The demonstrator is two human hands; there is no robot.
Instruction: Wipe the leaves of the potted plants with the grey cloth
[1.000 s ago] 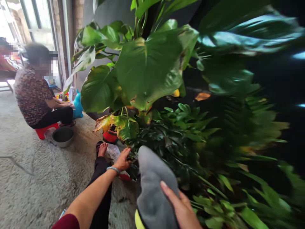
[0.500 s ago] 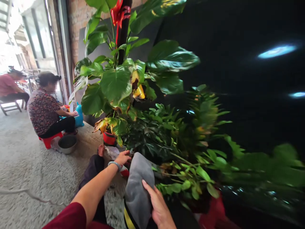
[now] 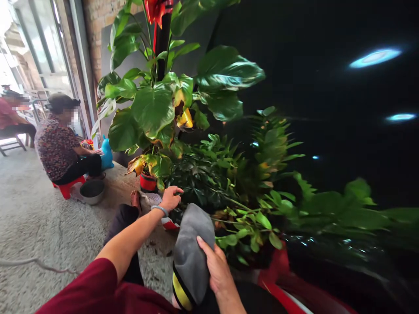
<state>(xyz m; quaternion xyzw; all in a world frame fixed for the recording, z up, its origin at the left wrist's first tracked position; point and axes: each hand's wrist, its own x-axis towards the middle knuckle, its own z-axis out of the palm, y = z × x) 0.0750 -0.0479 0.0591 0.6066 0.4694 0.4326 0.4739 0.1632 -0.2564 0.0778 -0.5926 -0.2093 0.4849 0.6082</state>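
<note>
My right hand (image 3: 218,266) grips a soft grey plush piece (image 3: 193,244) in front of my lap, thumb flat on its side. Its top is rounded; a yellow band with black edging (image 3: 181,290) shows at the lower end. I cannot tell just what kind of article it is. Up and to the left of it, my left hand (image 3: 172,199), with a bangle at the wrist, hangs in the air apart from the plush piece. Its fingers are bent and drawn together; whatever they hold is too small to make out. Behind it are dark leaves and a red-and-white container (image 3: 169,223).
A tall leafy plant (image 3: 153,109) in a red pot (image 3: 148,182) stands ahead, with more plants (image 3: 209,174) to the right along a dark glossy surface (image 3: 321,78). At left, one person (image 3: 60,144) sits on a red stool (image 3: 68,187) near a grey basin (image 3: 92,192); another sits farther back.
My left hand has risen slightly, farther from the plush piece, and its fingers look more bent. My right hand keeps its hold on the plush piece. The view has shifted a little.
</note>
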